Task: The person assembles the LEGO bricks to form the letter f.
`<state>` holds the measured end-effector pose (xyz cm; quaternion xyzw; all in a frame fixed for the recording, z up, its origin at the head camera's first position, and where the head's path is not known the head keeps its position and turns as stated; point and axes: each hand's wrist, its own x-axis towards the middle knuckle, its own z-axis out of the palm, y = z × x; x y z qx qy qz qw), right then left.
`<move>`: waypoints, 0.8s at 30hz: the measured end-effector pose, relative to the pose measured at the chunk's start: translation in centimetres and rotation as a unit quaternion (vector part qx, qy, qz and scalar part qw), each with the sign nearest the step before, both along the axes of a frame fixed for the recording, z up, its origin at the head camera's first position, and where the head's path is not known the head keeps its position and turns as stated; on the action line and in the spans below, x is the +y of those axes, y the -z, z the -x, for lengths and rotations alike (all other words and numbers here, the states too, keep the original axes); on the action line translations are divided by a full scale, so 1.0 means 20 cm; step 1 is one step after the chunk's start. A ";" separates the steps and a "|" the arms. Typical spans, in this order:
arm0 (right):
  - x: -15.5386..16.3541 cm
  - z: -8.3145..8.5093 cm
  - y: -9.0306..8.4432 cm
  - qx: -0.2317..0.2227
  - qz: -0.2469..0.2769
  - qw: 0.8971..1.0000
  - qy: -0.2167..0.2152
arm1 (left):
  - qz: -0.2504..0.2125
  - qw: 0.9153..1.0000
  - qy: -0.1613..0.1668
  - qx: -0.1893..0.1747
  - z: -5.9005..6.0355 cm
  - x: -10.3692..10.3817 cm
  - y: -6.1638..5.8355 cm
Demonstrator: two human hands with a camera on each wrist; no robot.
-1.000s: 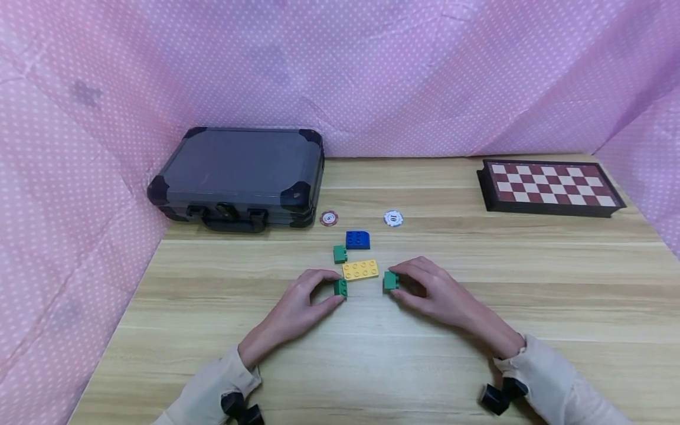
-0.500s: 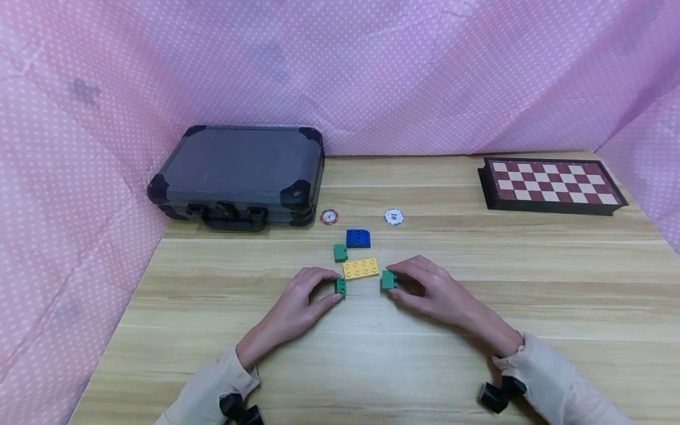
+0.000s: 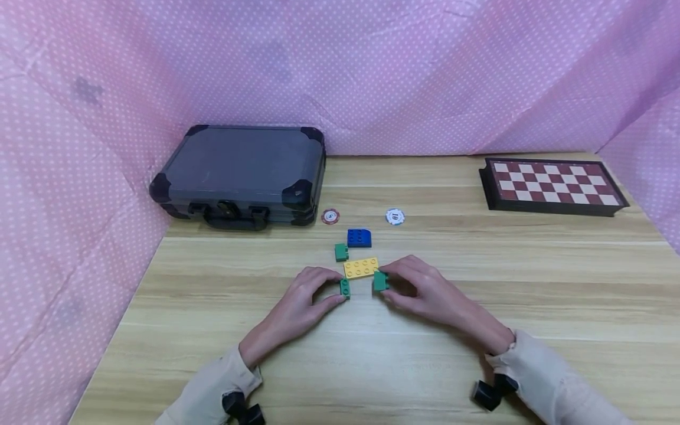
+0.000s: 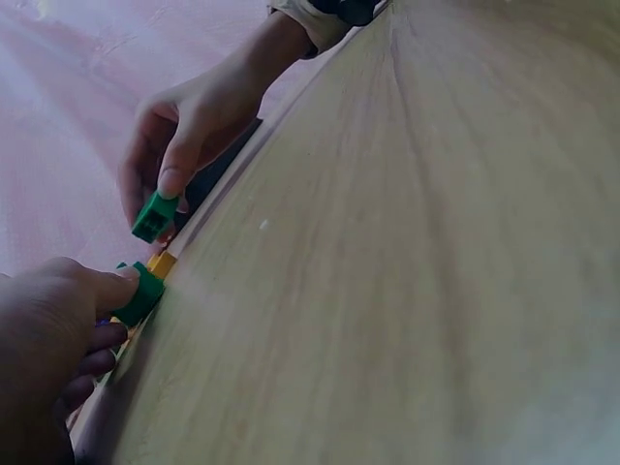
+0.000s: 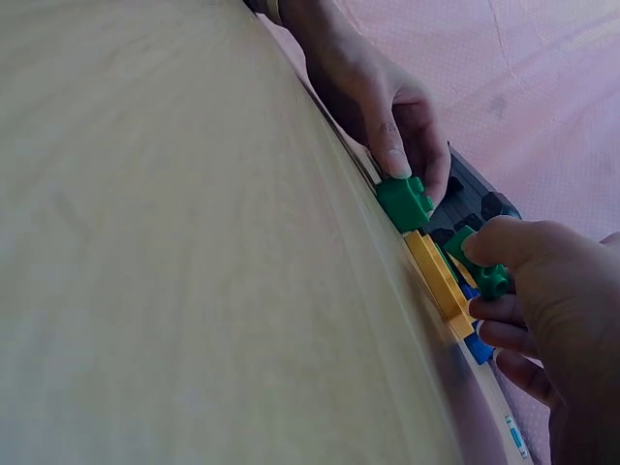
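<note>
My left hand (image 3: pixel 300 301) pinches a small green building brick (image 3: pixel 345 288) between thumb and fingers, its studs facing up, close to the tabletop. Opposite it, my right hand (image 3: pixel 425 289) pinches another green brick (image 3: pixel 379 281) turned on its side, studs toward the palm. In the left wrist view this second brick (image 4: pixel 155 217) hangs above the table, its hollow underside showing. Just beyond both hands lies a yellow brick (image 3: pixel 361 268) with two rows of studs. Behind it are a third green brick (image 3: pixel 341 252), lying on its side, and a blue brick (image 3: pixel 359 238).
A red-rimmed poker chip (image 3: pixel 330 216) and a white-and-blue one (image 3: pixel 395 216) lie behind the bricks. At the back left stands a grey case (image 3: pixel 244 165) with black corners. A checkered game board (image 3: pixel 555 183) is at the back right. Pink dotted cloth (image 3: pixel 393 77) hangs behind the table.
My right hand has moved left with its green brick, nearing the left hand's brick. The left hand has stayed almost in place, and the other bricks lie as before.
</note>
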<state>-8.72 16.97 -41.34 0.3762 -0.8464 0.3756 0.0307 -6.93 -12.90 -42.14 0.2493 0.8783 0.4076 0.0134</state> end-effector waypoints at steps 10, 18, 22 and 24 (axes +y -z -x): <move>-0.03 0.00 0.00 0.006 0.006 1.000 -0.016 | 0.012 1.000 0.015 -0.007 0.01 0.02 0.00; -0.09 0.00 0.00 0.016 0.009 0.999 -0.029 | 0.013 1.000 0.021 -0.008 0.01 0.03 0.00; -0.12 0.00 0.00 0.021 0.007 0.999 -0.034 | 0.009 1.000 0.025 -0.007 0.01 0.03 0.00; -0.13 0.00 0.00 0.022 0.006 0.999 -0.036 | 0.010 1.000 0.026 -0.009 0.01 0.03 0.00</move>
